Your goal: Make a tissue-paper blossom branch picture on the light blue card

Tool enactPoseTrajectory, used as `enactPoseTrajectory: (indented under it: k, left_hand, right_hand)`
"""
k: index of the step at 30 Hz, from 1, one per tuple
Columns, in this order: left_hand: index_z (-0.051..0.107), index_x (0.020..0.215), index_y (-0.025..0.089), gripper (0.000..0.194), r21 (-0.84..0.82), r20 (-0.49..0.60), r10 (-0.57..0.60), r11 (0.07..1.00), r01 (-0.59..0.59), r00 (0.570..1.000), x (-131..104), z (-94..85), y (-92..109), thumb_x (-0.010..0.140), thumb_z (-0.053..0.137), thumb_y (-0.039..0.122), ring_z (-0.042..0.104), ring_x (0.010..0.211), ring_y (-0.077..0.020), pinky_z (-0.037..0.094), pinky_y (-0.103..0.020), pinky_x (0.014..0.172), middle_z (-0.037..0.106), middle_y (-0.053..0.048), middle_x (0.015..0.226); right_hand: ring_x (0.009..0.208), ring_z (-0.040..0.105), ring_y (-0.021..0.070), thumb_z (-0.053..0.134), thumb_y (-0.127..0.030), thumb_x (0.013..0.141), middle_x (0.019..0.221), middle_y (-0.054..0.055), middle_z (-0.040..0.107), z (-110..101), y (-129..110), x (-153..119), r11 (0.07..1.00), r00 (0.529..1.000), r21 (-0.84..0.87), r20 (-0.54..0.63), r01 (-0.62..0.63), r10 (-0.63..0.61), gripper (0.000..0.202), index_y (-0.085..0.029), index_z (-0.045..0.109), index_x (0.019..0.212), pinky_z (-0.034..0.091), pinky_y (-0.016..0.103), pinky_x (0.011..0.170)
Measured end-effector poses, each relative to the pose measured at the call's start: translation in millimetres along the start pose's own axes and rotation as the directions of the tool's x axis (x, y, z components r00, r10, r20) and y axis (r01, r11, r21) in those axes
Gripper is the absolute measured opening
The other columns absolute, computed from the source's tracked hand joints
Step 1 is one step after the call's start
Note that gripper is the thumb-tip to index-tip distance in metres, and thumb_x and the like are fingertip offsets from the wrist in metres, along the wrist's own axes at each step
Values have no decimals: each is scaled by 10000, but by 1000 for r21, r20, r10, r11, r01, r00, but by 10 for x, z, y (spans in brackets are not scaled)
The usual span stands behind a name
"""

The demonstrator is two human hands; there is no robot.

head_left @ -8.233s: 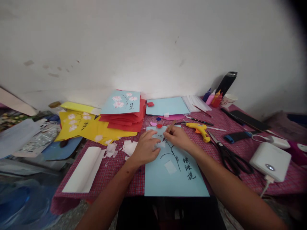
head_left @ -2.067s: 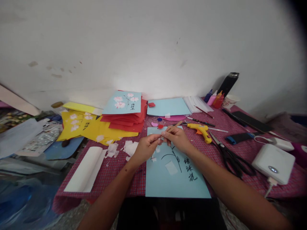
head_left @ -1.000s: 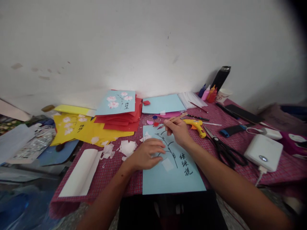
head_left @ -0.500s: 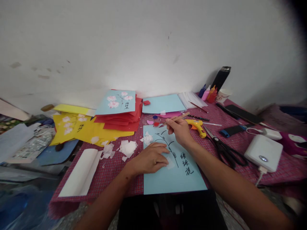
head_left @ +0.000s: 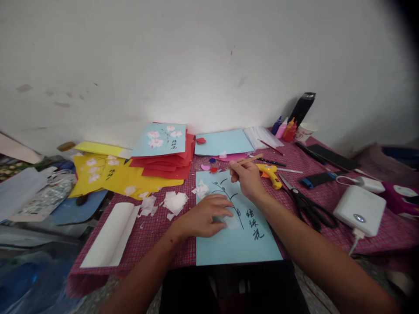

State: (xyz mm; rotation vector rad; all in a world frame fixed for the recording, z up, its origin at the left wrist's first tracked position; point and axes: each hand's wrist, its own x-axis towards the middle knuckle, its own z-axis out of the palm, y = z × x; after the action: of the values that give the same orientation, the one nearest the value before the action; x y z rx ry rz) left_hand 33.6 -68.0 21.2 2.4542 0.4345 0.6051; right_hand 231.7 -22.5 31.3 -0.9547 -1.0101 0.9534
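Observation:
My right hand [head_left: 247, 176] is closed around a paintbrush [head_left: 252, 159] with a flat wooden handle. Its tip points left toward a red paint blob [head_left: 213, 170], beside pink paint [head_left: 205, 167] and blue paint [head_left: 212, 160]. My left hand [head_left: 207, 213] rests over the left half of a light blue sheet [head_left: 235, 250], thumb and fingers apart. A thin piece of white tissue paper [head_left: 232, 222] lies by its fingertips. The sheet bears a black painted branch [head_left: 238, 212] and black characters [head_left: 253, 224]. Crumpled white tissue [head_left: 201, 189] sits at its upper left.
White paper scraps [head_left: 176, 203] and a folded white sheet [head_left: 111, 235] lie left. Finished blue card [head_left: 159, 139] tops red sheets [head_left: 163, 168]; yellow sheets [head_left: 131, 179] are beside them. At right are a yellow glue gun [head_left: 269, 172], black scissors [head_left: 306, 205], paint bottles [head_left: 284, 128] and a white power bank [head_left: 362, 211].
My left thumb and fingers have spread apart over the tissue. My right hand has shifted slightly right with the paintbrush, away from the paint blobs.

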Motion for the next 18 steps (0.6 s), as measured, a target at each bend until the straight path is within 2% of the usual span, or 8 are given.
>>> enactPoseTrajectory:
  k: [2, 4, 10, 12, 13, 15, 17, 18]
  left_hand:
    - [710, 1060, 264, 255, 42, 48, 8, 999, -10, 999, 2, 37, -9, 821, 633, 222, 459, 1297, -273, 337, -465, 1096, 618, -70, 1283]
    - [728, 995, 264, 205, 61, 40, -10, 998, 7, 999, 20, 72, -12, 866, 576, 213, 476, 1278, -264, 348, -456, 1085, 640, -64, 1246]
    - [728, 932, 238, 192, -40, -54, -52, 998, 50, 997, 82, 76, 44, 905, 538, 250, 535, 1203, -235, 359, -429, 1076, 677, -75, 1161]
    - [724, 924, 229, 178, -143, -146, -143, 982, 122, 979, 90, 48, 56, 898, 551, 261, 565, 1160, -223, 382, -410, 1057, 687, -75, 1130]
    - [722, 923, 221, 169, -232, -204, -227, 956, 178, 952, 91, 34, 51, 892, 565, 277, 590, 1117, -218, 409, -401, 1029, 695, -77, 1102]
    - [711, 922, 194, 182, -485, -283, -444, 831, 273, 850, 89, 11, 14, 873, 599, 327, 643, 987, -208, 476, -381, 928, 713, -83, 1016]
    - [689, 915, 168, 220, -749, -266, -634, 610, 259, 726, 82, -9, -48, 842, 637, 370, 670, 893, -200, 512, -362, 837, 718, -88, 946]
    - [675, 911, 161, 234, -844, -234, -693, 493, 212, 682, 78, -18, -80, 823, 660, 378, 678, 876, -200, 518, -357, 815, 718, -89, 931]
  right_hand:
    - [397, 453, 76, 701, -404, 780, 560, -21, 560, 0, 18, 2, 1000, 1000, 1, 4, -6, 6, 304, -178, 558, 633, 320, 220, 369]
    - [400, 455, 77, 699, -414, 780, 562, -20, 561, 2, 31, 1, 1000, 1000, -6, 5, -6, 6, 311, -179, 558, 633, 326, 221, 371]
    - [401, 455, 77, 704, -410, 778, 562, -23, 557, 9, 18, -3, 1000, 1000, -10, 0, -5, 5, 315, -182, 548, 627, 331, 224, 377]
    - [402, 455, 77, 696, -410, 789, 562, -21, 556, 2, 15, 5, 1000, 1000, -9, -8, 14, -14, 313, -182, 553, 631, 333, 226, 381]
    - [401, 454, 77, 691, -415, 794, 565, -21, 557, -3, 15, 10, 1000, 1000, -3, -18, 22, -22, 309, -182, 558, 641, 338, 228, 384]
    - [397, 451, 79, 685, -435, 798, 573, -22, 559, -11, 17, 17, 999, 999, 24, -39, 24, -23, 305, -185, 564, 670, 355, 233, 388]
    - [396, 455, 83, 686, -454, 792, 587, -23, 566, -10, 14, 9, 997, 1000, 74, -30, 2, 0, 304, -190, 565, 705, 372, 241, 392]
    - [399, 459, 84, 690, -459, 789, 596, -22, 572, -6, 10, -3, 995, 1000, 100, -7, -15, 16, 303, -192, 564, 720, 377, 244, 395]
